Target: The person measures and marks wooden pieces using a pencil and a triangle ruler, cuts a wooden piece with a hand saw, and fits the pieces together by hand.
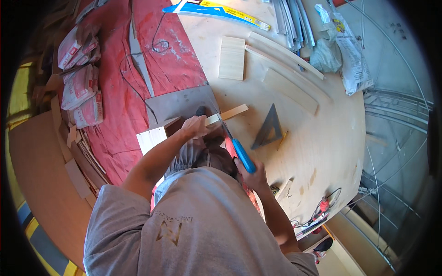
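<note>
My left hand (195,127) is closed around the near end of a narrow pale wood strip (235,112), which reaches over the left edge of the plywood table (322,152). In my right hand (254,176) is a handsaw (242,155), gripped by the end of its blue handle. Its thin blade meets the strip just beyond my left fingers; how deep it sits in the wood cannot be made out. To the right of the strip a dark triangular set square (268,128) lies flat, with a yellow pencil (283,139) beside it.
Several cut boards (231,58) lie farther up the table, near a blue-and-yellow saw sleeve (221,11), metal profiles (292,23) and a white bag (352,60). Filled sacks (80,87) line the red floor sheet (115,133) at left. A cable (138,87) crosses that sheet.
</note>
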A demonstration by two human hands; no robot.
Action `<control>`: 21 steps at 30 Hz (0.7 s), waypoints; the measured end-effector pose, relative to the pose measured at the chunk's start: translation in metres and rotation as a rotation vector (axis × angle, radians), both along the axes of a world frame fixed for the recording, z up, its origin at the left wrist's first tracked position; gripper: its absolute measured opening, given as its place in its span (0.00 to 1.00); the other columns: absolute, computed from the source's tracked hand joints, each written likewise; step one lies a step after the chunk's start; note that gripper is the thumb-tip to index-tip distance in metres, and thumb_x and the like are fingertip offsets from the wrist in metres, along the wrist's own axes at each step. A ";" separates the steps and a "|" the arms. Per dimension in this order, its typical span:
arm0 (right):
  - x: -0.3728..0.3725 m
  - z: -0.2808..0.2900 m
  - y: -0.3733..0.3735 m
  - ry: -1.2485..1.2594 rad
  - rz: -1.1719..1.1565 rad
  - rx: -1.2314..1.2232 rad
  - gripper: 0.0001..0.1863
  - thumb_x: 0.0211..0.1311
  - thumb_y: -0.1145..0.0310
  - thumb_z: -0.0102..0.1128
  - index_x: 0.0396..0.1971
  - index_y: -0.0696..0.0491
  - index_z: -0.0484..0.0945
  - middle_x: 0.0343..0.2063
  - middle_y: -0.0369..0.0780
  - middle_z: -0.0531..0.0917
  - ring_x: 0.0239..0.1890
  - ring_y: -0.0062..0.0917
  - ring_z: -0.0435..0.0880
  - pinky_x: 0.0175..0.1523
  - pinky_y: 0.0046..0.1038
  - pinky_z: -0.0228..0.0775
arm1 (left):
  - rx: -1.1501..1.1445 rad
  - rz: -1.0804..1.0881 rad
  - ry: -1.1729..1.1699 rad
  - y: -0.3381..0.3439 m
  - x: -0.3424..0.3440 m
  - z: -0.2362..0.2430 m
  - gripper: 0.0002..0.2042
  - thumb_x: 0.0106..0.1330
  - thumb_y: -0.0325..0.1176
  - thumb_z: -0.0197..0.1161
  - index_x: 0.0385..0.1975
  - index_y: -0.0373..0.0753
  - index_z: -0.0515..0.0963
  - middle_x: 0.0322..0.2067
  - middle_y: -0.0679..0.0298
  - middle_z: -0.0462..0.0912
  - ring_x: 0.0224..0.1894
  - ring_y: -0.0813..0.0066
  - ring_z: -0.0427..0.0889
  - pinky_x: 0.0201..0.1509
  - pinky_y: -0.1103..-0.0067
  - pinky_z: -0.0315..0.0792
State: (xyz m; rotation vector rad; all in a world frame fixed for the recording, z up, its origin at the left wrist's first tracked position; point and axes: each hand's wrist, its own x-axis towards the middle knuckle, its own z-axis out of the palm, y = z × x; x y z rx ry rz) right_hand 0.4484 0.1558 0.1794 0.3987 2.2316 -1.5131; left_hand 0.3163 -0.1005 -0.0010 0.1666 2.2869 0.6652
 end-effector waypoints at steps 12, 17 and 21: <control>0.082 0.127 0.048 -0.080 0.065 0.106 0.13 0.69 0.63 0.73 0.33 0.59 0.85 0.18 0.42 0.82 0.20 0.20 0.83 0.29 0.29 0.73 | 0.005 -0.024 -0.033 -0.009 -0.002 0.003 0.30 0.60 0.60 0.69 0.48 0.36 0.85 0.42 0.41 0.89 0.48 0.42 0.88 0.55 0.56 0.80; 0.033 0.018 0.017 0.046 0.103 0.133 0.13 0.70 0.65 0.70 0.29 0.58 0.82 0.15 0.42 0.78 0.18 0.20 0.77 0.26 0.32 0.68 | 0.063 -0.011 -0.029 0.000 -0.004 -0.003 0.29 0.60 0.58 0.70 0.49 0.36 0.85 0.42 0.42 0.89 0.47 0.42 0.89 0.55 0.56 0.80; -0.030 -0.022 -0.021 0.097 0.066 0.000 0.14 0.70 0.64 0.70 0.29 0.58 0.80 0.14 0.42 0.75 0.17 0.22 0.72 0.25 0.34 0.64 | -0.027 0.012 -0.055 -0.016 -0.025 -0.017 0.29 0.59 0.57 0.71 0.48 0.36 0.86 0.43 0.41 0.89 0.49 0.41 0.88 0.55 0.56 0.80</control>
